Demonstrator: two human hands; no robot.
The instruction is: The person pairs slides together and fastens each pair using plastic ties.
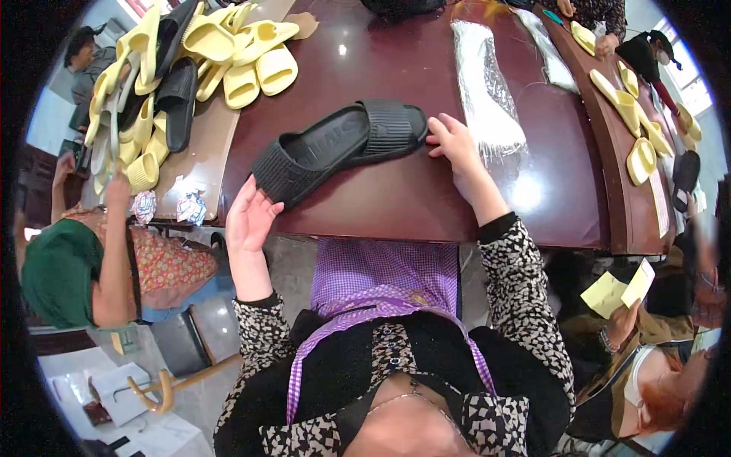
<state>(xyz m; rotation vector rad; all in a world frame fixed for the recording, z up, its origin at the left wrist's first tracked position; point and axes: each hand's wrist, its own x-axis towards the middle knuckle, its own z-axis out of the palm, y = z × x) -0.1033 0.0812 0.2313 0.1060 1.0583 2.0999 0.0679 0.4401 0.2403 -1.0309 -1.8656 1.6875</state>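
Observation:
A pair of black ribbed slide slippers point(327, 145) lies in front of me, the two overlapping lengthwise with their straps at opposite ends. My left hand point(250, 221) has its fingers at the left end, by the strap of one slipper. At the other end, the fingers and thumb of my right hand point(453, 145) grip the tip of the second slipper. How the two slippers meet in the middle is partly hidden.
The dark red table point(365, 206) bears a heap of yellow slippers point(209, 46) at left and clear plastic bags point(487, 91) at right. More yellow slippers point(641, 160) lie farther right. A person in a green head covering point(61, 266) sits left; another holds yellow cards point(609, 293).

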